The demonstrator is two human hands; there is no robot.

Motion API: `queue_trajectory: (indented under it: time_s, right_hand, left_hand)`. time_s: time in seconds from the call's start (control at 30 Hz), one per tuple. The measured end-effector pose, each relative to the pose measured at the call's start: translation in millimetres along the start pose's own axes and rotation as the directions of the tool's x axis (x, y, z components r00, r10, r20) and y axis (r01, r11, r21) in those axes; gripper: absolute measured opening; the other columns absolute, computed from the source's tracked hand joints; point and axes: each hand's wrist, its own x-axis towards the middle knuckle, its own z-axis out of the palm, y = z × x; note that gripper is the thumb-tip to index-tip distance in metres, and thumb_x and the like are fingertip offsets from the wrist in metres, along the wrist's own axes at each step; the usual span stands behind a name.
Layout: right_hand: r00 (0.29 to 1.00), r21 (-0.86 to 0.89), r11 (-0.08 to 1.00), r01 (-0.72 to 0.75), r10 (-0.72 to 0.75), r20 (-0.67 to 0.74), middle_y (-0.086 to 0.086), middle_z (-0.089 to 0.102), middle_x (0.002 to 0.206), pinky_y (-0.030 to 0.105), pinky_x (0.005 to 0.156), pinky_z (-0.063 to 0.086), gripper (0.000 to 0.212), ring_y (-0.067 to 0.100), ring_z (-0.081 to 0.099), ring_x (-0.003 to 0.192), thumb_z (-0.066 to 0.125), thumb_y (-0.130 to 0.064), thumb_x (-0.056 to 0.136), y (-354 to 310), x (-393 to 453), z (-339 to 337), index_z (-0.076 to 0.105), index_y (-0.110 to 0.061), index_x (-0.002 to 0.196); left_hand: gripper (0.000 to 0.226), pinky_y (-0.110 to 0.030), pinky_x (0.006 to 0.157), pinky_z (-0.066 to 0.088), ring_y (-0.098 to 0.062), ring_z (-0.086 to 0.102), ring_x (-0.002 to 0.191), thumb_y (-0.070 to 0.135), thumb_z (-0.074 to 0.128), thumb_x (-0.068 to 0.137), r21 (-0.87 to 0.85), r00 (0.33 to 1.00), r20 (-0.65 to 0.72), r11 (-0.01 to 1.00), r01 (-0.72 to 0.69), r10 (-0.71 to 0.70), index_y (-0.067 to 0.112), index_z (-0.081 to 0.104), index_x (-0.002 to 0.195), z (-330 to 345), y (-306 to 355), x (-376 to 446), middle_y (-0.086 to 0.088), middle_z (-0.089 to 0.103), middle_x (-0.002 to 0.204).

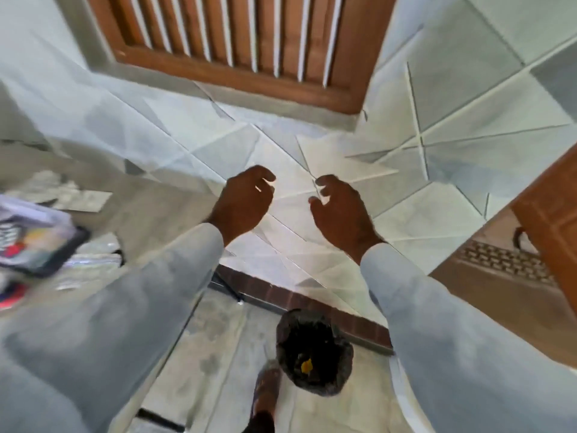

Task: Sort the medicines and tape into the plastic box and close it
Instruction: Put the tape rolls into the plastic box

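Note:
My left hand (242, 203) and my right hand (338, 210) hover side by side in front of a white tiled wall, fingers curled and apart, holding nothing. The plastic box (37, 239) lies at the far left on a grey counter (150, 214), blurred, with colourful packets inside it. Silver medicine strips (75, 196) lie behind the box and more silvery strips (93, 257) lie to its right. A red packet (12, 296) shows at the left edge below the box. I cannot make out any tape.
A brown louvred wooden panel (237, 42) hangs on the wall ahead. A brown wooden door (552, 220) stands at the right. Down on the floor sit a dark bin (313, 351) with a yellow scrap inside and my foot (265, 398).

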Motion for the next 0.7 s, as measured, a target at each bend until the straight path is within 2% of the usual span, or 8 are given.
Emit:
queue_trajectory:
  time_s: [0.1, 0.17, 0.3, 0.43, 0.6, 0.7]
  right_hand:
    - [0.984, 0.060, 0.984, 0.165, -0.160, -0.080, 0.010, 0.067, 0.105, 0.039, 0.087, 0.049, 0.032, 0.028, 0.063, 0.094, 0.062, -0.021, 0.086, -75, -16, -27, 0.059, -0.013, 0.116]
    - [0.971, 0.095, 0.969, 0.227, -0.217, -0.103, 0.006, 0.066, 0.104, 0.038, 0.085, 0.049, 0.031, 0.024, 0.063, 0.092, 0.061, -0.022, 0.086, -121, -21, -39, 0.058, -0.016, 0.116]
    - [0.921, 0.154, 0.911, 0.382, -0.361, -0.148, 0.001, 0.064, 0.100, 0.037, 0.081, 0.051, 0.027, 0.021, 0.062, 0.080, 0.061, -0.024, 0.085, -212, -40, -46, 0.058, -0.020, 0.112]
    - [0.865, 0.184, 0.850, 0.494, -0.458, -0.203, -0.002, 0.063, 0.098, 0.040, 0.077, 0.054, 0.028, 0.018, 0.061, 0.071, 0.059, -0.028, 0.085, -284, -66, -32, 0.058, -0.020, 0.112]
    - [0.807, 0.222, 0.782, 0.583, -0.524, -0.273, 0.000, 0.065, 0.096, 0.039, 0.074, 0.054, 0.028, 0.019, 0.062, 0.073, 0.056, -0.028, 0.084, -376, -92, 10, 0.059, -0.021, 0.111]
    - [0.806, 0.234, 0.780, 0.581, -0.510, -0.301, 0.001, 0.066, 0.095, 0.041, 0.072, 0.054, 0.027, 0.019, 0.061, 0.069, 0.056, -0.029, 0.084, -429, -100, 52, 0.059, -0.020, 0.110]
  left_hand:
    - [0.018, -0.016, 0.064, 0.046, -0.002, 0.060, 0.065, 0.014, 0.053, 0.085, 0.052, 0.993, -0.102, 0.997, -0.053, 0.058, 0.023, 0.063, 0.098, -90, 30, -32, 0.009, 0.064, 0.080]
    - [0.020, -0.021, 0.064, 0.047, -0.008, 0.060, 0.067, 0.014, 0.053, 0.085, 0.074, 0.986, -0.145, 0.995, -0.073, 0.083, 0.023, 0.062, 0.101, -141, 45, -49, 0.011, 0.062, 0.078]
    - [0.021, -0.031, 0.075, 0.051, -0.014, 0.059, 0.071, 0.019, 0.054, 0.083, 0.159, 0.952, -0.248, 0.977, -0.145, 0.181, 0.024, 0.060, 0.103, -245, 52, -87, 0.005, 0.065, 0.085]
    - [0.022, -0.034, 0.080, 0.052, -0.010, 0.057, 0.072, 0.016, 0.059, 0.084, 0.288, 0.902, -0.376, 0.952, -0.103, 0.211, 0.024, 0.061, 0.105, -335, 24, -124, 0.006, 0.061, 0.088]
    - [0.028, -0.037, 0.082, 0.052, -0.018, 0.060, 0.085, 0.019, 0.057, 0.081, 0.396, 0.853, -0.442, 0.914, -0.094, 0.279, 0.021, 0.060, 0.108, -431, -20, -159, 0.002, 0.062, 0.094]
    - [0.029, -0.036, 0.085, 0.050, -0.019, 0.058, 0.090, 0.017, 0.059, 0.082, 0.464, 0.839, -0.443, 0.882, -0.089, 0.317, 0.020, 0.060, 0.111, -482, -57, -175, -0.003, 0.062, 0.100]
